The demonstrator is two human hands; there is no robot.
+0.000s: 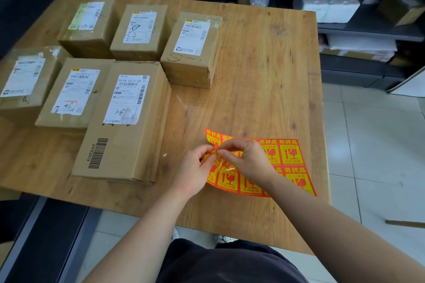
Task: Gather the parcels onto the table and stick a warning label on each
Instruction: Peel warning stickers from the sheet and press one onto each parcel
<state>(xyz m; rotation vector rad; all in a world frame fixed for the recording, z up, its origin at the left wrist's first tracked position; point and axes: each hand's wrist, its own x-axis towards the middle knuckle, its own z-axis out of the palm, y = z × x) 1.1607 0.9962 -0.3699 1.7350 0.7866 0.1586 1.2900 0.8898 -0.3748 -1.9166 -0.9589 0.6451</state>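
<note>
Several brown cardboard parcels with white shipping labels lie on the left half of the wooden table (pixel 264 71); the largest parcel (pixel 124 126) is nearest me, a smaller one (pixel 190 50) behind it to the right. A red-and-yellow sheet of warning labels (pixel 292 158) lies on the table's near right part. My left hand (pixel 195 170) and my right hand (pixel 248 161) meet over the sheet's left edge. Both pinch one label's corner between fingertips. None of the parcels shows a warning label.
Dark shelving (pixel 368 30) behind and to the right of the table holds a white foam box (pixel 326 3), wrapped packages and flat cartons. White tiled floor (pixel 372 145) lies to the right. The table's near edge is close to my body.
</note>
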